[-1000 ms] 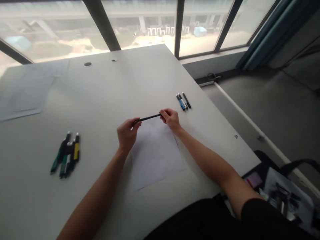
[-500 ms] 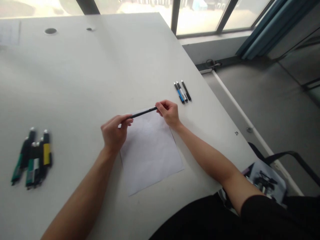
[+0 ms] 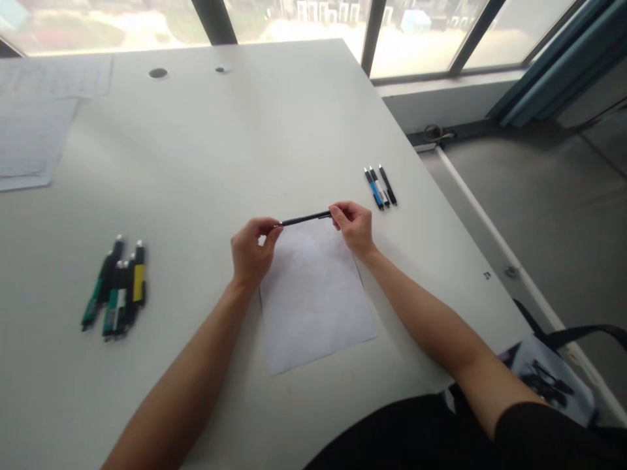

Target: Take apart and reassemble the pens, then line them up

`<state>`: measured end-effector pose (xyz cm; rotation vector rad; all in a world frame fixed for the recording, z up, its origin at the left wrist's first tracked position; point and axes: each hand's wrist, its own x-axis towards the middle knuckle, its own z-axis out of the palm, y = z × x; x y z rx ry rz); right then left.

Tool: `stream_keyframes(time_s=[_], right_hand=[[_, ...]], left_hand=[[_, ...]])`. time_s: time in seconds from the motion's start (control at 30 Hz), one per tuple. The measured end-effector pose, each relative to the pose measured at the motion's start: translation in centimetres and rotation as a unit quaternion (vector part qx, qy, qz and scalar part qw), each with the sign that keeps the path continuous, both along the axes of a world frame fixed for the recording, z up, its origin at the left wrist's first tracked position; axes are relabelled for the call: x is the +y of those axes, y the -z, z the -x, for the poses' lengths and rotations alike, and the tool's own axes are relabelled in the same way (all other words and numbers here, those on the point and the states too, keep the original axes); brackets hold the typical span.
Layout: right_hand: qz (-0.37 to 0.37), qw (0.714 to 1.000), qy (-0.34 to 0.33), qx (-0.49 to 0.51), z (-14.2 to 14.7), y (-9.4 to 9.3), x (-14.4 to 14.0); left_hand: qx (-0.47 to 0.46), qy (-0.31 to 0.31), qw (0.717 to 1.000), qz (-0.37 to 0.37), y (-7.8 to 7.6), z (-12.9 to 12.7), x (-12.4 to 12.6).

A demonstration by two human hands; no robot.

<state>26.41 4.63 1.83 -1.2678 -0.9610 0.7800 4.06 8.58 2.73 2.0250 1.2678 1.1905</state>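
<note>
A black pen (image 3: 304,219) is held nearly level between my two hands, above the far edge of a white sheet of paper (image 3: 316,303). My left hand (image 3: 253,251) pinches its silvery tip end between thumb and fingers. At the other end, by the clip, my right hand (image 3: 353,227) grips the pen with thumb and fingers closed. Just beyond my right hand lie three pens side by side: a blue and black pen (image 3: 375,189), a white and black pen (image 3: 380,187) and a black pen (image 3: 388,185).
Several pens with green, white and yellow barrels lie in a pile (image 3: 117,287) on the left of the white table (image 3: 196,156). Printed papers (image 3: 32,140) are at the far left. A bag (image 3: 553,382) stands by the table's right edge, and windows line the back.
The view has turned left, so everything appears further right. My left hand's fingers have shifted on the pen, and its silvery tip now shows at their pinch. My right hand keeps its grip.
</note>
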Motion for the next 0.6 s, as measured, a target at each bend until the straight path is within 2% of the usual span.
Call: stream_keyframes(time_s=[0.23, 0.43, 0.6], right_hand=[[-0.013, 1.000, 0.009, -0.013, 0.03, 0.26, -0.12], [-0.026, 0.999, 0.006, -0.021, -0.01, 0.55, -0.05], [-0.022, 0.999, 0.011, -0.026, -0.01, 0.63, -0.07]], left_hand=[[0.029, 0.032, 0.998, 0.038, 0.45, 0.05, 0.43], [0.037, 0.018, 0.999, 0.016, 0.33, -0.06, 0.30], [0.037, 0.069, 0.996, 0.037, 0.43, 0.05, 0.37]])
